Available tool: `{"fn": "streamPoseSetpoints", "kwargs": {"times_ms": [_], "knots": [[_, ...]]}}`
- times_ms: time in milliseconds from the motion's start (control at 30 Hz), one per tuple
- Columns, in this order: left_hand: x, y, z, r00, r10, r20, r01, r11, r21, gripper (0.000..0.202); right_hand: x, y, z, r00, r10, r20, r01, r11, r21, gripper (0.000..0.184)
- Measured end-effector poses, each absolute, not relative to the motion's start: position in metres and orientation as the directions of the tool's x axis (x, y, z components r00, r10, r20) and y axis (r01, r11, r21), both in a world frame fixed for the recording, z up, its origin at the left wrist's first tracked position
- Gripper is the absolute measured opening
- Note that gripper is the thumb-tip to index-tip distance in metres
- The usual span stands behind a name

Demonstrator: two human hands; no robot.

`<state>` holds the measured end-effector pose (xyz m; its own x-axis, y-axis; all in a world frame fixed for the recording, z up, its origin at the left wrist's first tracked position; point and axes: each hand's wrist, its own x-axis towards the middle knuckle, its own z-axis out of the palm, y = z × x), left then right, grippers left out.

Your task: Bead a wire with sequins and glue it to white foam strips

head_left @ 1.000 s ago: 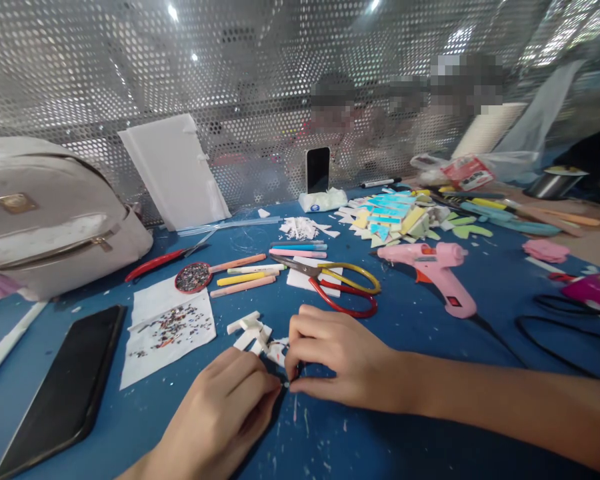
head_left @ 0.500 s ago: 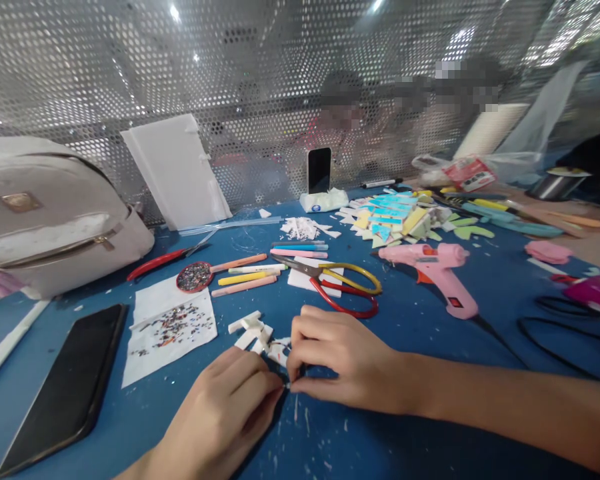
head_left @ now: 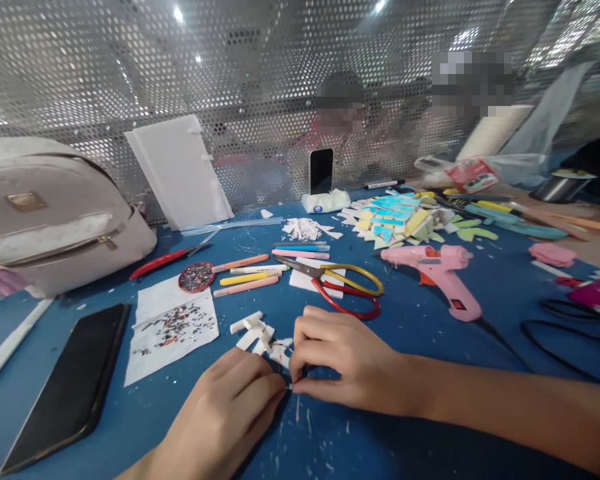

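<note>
My left hand (head_left: 225, 413) rests low over the blue table (head_left: 410, 440), its thumb and fingers pressed together. Facing it, my right hand (head_left: 345, 360) pinches at the same spot, fingertips almost touching the left ones. A tiny pale bit (head_left: 289, 387) shows between the two pinches, too small to name. Just beyond my fingers lies a small heap of white foam-like strips (head_left: 254, 331), partly hidden by the hands. Behind my right hand lie scissors (head_left: 316, 272) with one yellow and one red handle, across a white sheet (head_left: 300, 283).
Left are a dark phone (head_left: 70, 387), a paper (head_left: 143, 357) with shiny bits, a red-rimmed dish (head_left: 196, 276) and a backpack (head_left: 65, 233). Markers (head_left: 250, 279) lie mid-table. A pink glue gun (head_left: 447, 267) with cord is right; coloured scraps (head_left: 395, 217) lie behind it.
The whole view has shifted slightly, so things appear a little farther right. Both hands keep the same pinched pose; nothing on the table has visibly moved.
</note>
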<state>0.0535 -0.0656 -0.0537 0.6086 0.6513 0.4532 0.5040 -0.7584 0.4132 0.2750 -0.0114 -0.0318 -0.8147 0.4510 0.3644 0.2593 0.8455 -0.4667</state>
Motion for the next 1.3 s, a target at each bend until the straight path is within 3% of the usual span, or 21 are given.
{"fn": "streamPoseSetpoints", "kwargs": {"times_ms": [300, 1300], "knots": [[0.056, -0.066, -0.05, 0.615, 0.62, 0.487, 0.51, -0.784, 0.354, 0.019, 0.275, -0.012, -0.034, -0.808, 0.451, 0.38, 0.26, 0.851, -0.456, 0.009], [0.057, -0.066, -0.044, 0.627, 0.606, 0.489, 0.505, -0.794, 0.338, 0.027, 0.275, -0.011, -0.031, -0.809, 0.43, 0.4, 0.259, 0.873, -0.413, 0.012]]}}
